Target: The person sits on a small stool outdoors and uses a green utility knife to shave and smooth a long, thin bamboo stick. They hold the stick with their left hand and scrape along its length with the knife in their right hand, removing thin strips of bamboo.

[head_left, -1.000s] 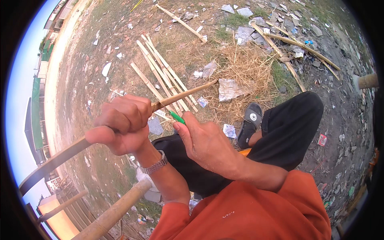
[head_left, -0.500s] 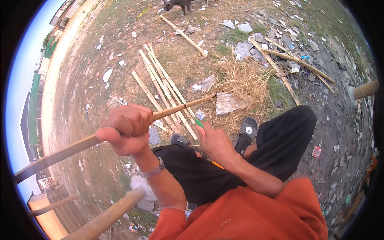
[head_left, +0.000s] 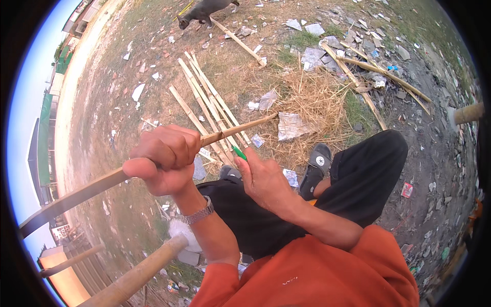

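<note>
A long split bamboo strip runs slantwise from the lower left to the straw. My left hand, wearing a metal watch at the wrist, is wrapped round it near its middle. Just right of and below the strip, my right hand is closed on a green-handled tool. Only a short green part shows past the thumb; what the rest of the tool looks like is hidden. Beyond the held strip, several cut bamboo strips lie side by side on the ground.
Dry straw with a flat grey-white piece lies ahead. Bamboo poles and broken tile rubble are at the right. A dark dog stands at the far edge. A thick bamboo pole rises at lower left.
My right hand has moved left and slightly up along the strip with the green-handled tool. My left hand keeps its grip. The dog has moved left and further into view.
</note>
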Demonstrator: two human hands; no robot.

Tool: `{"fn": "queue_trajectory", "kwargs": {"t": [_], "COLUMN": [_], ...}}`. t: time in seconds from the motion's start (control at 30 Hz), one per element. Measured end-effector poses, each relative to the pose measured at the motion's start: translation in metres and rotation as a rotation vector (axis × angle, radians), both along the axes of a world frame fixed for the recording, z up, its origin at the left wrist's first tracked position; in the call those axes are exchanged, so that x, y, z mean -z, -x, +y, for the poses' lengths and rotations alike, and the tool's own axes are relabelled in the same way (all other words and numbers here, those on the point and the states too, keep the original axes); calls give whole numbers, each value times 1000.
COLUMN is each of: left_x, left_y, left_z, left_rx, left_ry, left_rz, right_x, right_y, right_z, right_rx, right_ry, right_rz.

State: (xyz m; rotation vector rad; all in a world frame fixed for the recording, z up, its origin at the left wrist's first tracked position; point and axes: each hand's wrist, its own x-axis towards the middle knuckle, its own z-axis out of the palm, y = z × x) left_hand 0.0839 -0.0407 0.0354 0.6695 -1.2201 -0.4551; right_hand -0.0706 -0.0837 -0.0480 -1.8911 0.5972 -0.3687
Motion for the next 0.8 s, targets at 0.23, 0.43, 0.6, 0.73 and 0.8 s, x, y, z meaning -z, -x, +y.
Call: {"fn": "queue_trajectory", "kwargs": {"t": [0.23, 0.43, 0.6, 0.73, 0.8], "left_x": [1, 1, 3, 0, -1], "left_y": [-8, -5, -4, -4, -3], "left_z": [1, 1, 2, -1, 0], "left_rx": [6, -12, -12, 10, -9], "left_ry": [8, -7, -10, -7, -7], "left_rz": [2, -9, 5, -8, -7], "right_x": [60, 89, 76, 46, 53], "right_y": [-4, -11, -7, -10, -6], "right_z": [-21, -14, -22, -6, -10], "right_rx": [58, 150, 115, 77, 98], "right_ry": [45, 53, 15, -98, -114], "right_rz": [174, 158, 120, -70, -45]}}
